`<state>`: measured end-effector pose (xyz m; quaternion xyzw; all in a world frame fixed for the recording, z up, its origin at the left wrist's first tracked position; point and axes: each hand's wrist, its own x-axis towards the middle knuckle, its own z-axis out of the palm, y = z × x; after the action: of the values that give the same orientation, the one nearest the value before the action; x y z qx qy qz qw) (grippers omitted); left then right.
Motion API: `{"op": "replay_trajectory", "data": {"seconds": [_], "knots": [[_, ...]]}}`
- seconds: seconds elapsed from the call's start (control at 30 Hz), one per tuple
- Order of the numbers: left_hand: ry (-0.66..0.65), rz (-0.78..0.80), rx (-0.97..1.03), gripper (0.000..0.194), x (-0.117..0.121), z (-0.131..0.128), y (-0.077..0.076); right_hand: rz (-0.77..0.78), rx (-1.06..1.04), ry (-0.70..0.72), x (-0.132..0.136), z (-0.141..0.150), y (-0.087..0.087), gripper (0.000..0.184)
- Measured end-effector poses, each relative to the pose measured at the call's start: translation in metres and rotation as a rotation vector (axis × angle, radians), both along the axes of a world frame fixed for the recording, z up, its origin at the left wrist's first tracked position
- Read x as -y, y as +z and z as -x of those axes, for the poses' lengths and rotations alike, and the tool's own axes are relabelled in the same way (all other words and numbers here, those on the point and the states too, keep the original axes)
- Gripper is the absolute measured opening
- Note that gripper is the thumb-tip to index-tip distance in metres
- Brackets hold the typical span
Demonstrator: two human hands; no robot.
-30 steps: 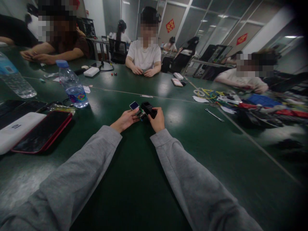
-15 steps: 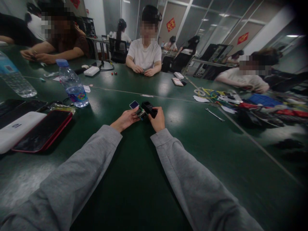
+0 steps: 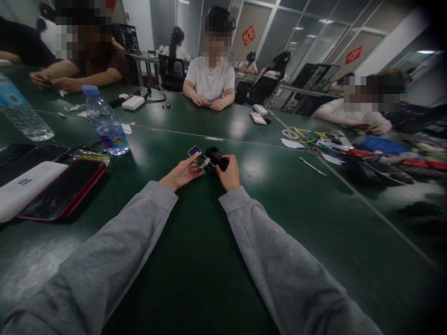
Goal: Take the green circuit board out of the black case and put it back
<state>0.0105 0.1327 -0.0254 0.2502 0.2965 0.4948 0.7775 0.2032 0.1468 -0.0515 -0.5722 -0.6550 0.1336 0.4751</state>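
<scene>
My left hand [image 3: 182, 173] is closed on a small green circuit board [image 3: 205, 164], gripping its left side. A small dark screen [image 3: 194, 150] sticks out at the board's upper left, by my thumb. My right hand [image 3: 229, 173] grips a black plastic casing [image 3: 214, 156] right beside the board, thumb on its near side. Board and casing lie so close that I cannot tell whether they touch. Both are held just over the dark green table [image 3: 195, 260]. My fingertips under the board are partly hidden.
On the left are a water bottle [image 3: 108, 125], a red-edged phone [image 3: 66, 190] and a white power bank [image 3: 28, 188]. A wrench [image 3: 312, 166] lies to the right, before a heap of cables [image 3: 307, 136]. Across the table sits a person in white [image 3: 209, 79].
The circuit board has turned slightly in my left hand, so more of its face shows. My right hand and the casing have hardly moved.
</scene>
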Motion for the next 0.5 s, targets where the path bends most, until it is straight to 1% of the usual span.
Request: {"op": "replay_trajectory", "data": {"seconds": [0.2,0.5], "knots": [[0.021,0.008,-0.03,0.022,0.0013,-0.0013,0.0027,-0.02,-0.001,0.003,-0.001,-0.0004,-0.0021,0.037],[0.036,0.012,-0.054,0.02,0.0024,-0.0022,0.005,0.002,0.004,-0.001,0.0014,0.0003,0.0001,0.037]]}}
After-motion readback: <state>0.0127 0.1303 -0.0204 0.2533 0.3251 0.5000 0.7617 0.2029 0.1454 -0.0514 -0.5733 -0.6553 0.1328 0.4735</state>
